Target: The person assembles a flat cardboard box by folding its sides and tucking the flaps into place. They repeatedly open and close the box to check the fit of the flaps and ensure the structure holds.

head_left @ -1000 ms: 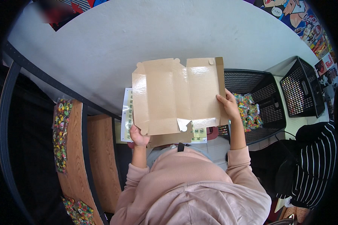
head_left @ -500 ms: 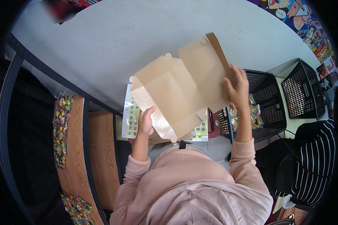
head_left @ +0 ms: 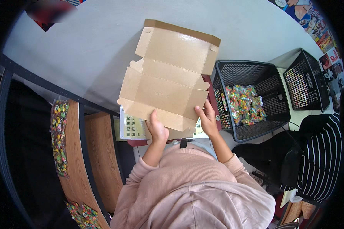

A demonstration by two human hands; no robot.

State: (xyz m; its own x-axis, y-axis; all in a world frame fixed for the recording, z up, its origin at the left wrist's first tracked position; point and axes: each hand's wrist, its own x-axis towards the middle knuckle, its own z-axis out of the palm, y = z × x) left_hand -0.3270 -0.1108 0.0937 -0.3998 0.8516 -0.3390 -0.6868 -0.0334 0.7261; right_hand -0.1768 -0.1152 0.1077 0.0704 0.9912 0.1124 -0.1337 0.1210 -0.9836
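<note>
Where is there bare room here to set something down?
The left board, between its candy bags and the dark rail, shows bare wood; so does the right board, beyond that rail. Crowded: the big basket, heaped with candy packs, and the middle, where the left hand and right hand hold the carton over label sheets.

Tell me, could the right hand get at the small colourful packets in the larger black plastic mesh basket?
Probably yes, after letting go: the right hand holds the unfolded brown cardboard box, but the basket stands close on its right, open-topped, the packets uncovered.
</note>
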